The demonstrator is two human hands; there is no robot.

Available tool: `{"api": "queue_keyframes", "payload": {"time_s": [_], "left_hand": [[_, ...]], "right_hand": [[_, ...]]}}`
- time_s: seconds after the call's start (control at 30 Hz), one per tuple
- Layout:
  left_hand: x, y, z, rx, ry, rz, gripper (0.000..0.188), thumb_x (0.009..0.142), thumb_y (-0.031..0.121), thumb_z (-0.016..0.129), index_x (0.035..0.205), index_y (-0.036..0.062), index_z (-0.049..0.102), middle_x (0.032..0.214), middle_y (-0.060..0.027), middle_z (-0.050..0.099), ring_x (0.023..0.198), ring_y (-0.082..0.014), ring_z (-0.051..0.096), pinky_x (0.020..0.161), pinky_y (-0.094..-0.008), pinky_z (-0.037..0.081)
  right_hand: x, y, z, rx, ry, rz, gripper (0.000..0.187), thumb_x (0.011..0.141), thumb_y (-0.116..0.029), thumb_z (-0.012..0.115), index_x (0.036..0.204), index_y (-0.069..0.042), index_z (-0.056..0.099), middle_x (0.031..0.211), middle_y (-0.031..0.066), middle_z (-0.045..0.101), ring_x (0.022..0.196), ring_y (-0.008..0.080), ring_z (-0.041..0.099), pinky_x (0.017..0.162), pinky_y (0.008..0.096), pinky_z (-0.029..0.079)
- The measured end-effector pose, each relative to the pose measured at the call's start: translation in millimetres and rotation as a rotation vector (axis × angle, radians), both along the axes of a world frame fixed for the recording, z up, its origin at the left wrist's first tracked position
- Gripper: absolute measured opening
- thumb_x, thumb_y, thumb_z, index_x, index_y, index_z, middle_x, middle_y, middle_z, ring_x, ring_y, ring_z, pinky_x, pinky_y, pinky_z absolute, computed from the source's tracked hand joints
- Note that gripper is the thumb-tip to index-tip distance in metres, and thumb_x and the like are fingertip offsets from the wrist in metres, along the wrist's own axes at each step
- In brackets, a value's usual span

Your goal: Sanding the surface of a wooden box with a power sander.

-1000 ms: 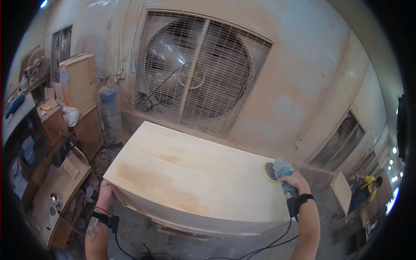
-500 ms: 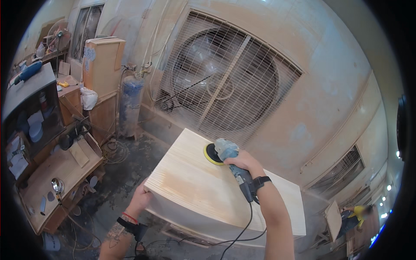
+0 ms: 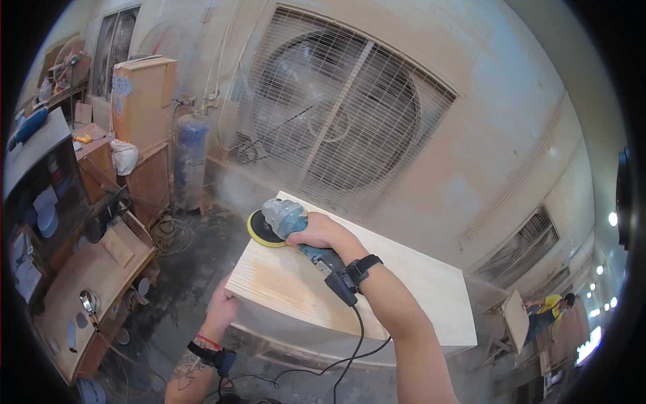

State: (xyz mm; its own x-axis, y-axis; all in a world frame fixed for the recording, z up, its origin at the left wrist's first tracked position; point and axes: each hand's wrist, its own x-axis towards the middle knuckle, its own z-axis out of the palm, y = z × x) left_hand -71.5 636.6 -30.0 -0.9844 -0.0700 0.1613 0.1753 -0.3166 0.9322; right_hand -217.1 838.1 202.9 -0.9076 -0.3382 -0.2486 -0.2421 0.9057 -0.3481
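A long pale wooden box [image 3: 417, 296] lies before me with its broad face up. My right hand [image 3: 323, 232] is wrapped round the body of a blue-grey angle sander [image 3: 286, 217]. Its round pad [image 3: 261, 231], black with a yellow rim, is at the box's far left corner. From the sander's tail a black cord [image 3: 360, 330] hangs over the near side of the box. At the left end, my left hand [image 3: 222, 304] holds the box by its edge; its fingertips are mostly hidden behind the wood.
Behind the box a large caged fan [image 3: 336, 108] fills the wall opening. A dusty blue cylinder [image 3: 191, 158] stands left of it. A low wooden bench [image 3: 74, 296] with small tools is at left, with hoses on the floor. Another person [image 3: 552, 306] stands far right beside a panel.
My right hand has carried the sander left across the top, from the middle of the far edge to the far left corner. Dust now rises beyond that corner. My left hand keeps its hold.
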Motion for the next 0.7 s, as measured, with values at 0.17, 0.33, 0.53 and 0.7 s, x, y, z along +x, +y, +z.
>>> {"api": "queue_keyframes", "payload": {"time_s": [0.17,0.33,0.53,0.7], "left_hand": [[-3.0,-2.2,-15.2,-0.01,-0.083,0.012,0.057,0.076,-0.014,0.04,0.129,-0.0029,0.057,0.125,-0.0074,0.063,0.117,-0.015,0.056,0.101,-0.0291,0.041],[1.2,-2.7,-8.0,-0.023,-0.1,0.052,0.05,0.072,-0.012,0.043,0.117,-0.0034,0.064,0.107,-0.0056,0.07,0.095,-0.0147,0.065,0.082,-0.0281,0.05],[3.5,-0.9,-2.3,0.018,-0.071,0.109,0.053,0.067,-0.008,0.045,0.117,-0.0022,0.064,0.11,-0.0068,0.069,0.1,-0.0173,0.064,0.086,-0.0286,0.049],[-5.4,-15.5,-30.9,-0.007,-0.067,0.159,0.055,0.065,-0.006,0.044,0.117,-0.0033,0.062,0.109,-0.0082,0.068,0.1,-0.0197,0.064,0.089,-0.0287,0.047]], "right_hand": [[16.2,33.5,-0.5,0.004,-0.009,-0.057,0.071,0.063,-0.049,0.075,0.107,0.005,0.068,0.105,0.0223,0.069,0.095,0.031,0.066,0.084,0.0353,0.052],[31.7,91.8,2.9,0.014,0.002,-0.166,0.07,0.062,-0.048,0.077,0.109,0.003,0.069,0.108,0.0228,0.069,0.098,0.0326,0.067,0.086,0.0358,0.052],[54.1,157.5,6.7,0.029,-0.021,-0.278,0.07,0.062,-0.047,0.077,0.11,0.004,0.068,0.109,0.0224,0.069,0.098,0.0328,0.067,0.086,0.0358,0.053],[76.6,224.8,-0.9,-0.017,0.025,-0.371,0.071,0.061,-0.047,0.076,0.11,0.003,0.069,0.108,0.0227,0.069,0.098,0.0332,0.067,0.086,0.0367,0.053]]}}
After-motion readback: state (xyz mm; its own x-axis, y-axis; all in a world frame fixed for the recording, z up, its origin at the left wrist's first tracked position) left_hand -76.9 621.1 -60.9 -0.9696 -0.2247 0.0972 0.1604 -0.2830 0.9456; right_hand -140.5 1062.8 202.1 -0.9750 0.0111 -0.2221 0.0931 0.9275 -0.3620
